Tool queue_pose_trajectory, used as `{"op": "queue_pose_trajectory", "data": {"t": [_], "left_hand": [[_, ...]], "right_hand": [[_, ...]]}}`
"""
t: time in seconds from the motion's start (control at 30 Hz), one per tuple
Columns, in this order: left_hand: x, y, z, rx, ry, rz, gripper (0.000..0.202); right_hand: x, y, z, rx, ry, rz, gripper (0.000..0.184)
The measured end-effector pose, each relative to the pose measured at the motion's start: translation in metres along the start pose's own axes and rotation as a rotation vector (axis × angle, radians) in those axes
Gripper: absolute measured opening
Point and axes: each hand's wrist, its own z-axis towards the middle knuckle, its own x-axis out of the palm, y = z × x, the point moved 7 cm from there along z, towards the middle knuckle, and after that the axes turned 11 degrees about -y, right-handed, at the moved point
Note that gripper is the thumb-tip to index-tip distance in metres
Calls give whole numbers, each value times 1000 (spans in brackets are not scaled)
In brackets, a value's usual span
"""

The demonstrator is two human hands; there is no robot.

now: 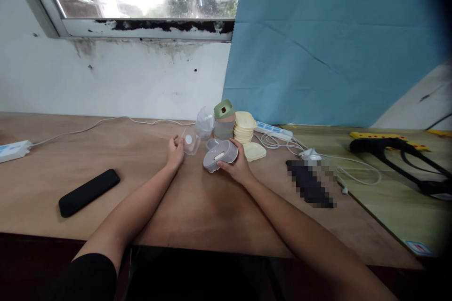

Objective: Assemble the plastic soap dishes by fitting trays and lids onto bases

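Your right hand (241, 168) holds a tilted, pale gray oval container (229, 152) bearing a white bar (219, 156), near stacked cream pieces (244, 127); your left hand (175, 153), fingers bent, apparently pinches a clear plastic piece (193, 146)

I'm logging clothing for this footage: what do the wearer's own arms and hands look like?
The left hand and right hand are bare, with no gloves, watch or bracelet visible. A plain black sleeve shows on the left arm; none shows on the right arm.
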Motion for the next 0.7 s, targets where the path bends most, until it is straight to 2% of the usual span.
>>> {"op": "queue_pose_trajectory", "data": {"t": [0.13, 0.23, 0.33, 0.53, 0.7], "left_hand": [[-7, 20, 18, -73, -16, 70, 50], [-10, 27, 24, -73, -40, 109, 43], [-10, 31, 25, -86, -31, 110, 44], [-5, 31, 25, -61, 34, 115, 47], [-3, 23, 24, 6, 78, 176, 45]], "right_hand": [[0, 4, 0, -23, 18, -20, 93], [2, 6, -1, -45, 31, -53, 93], [2, 8, -2, -68, 38, -58, 93], [3, 10, -1, -72, 50, -67, 93], [3, 9, -2, -53, 58, -77, 95]]}}
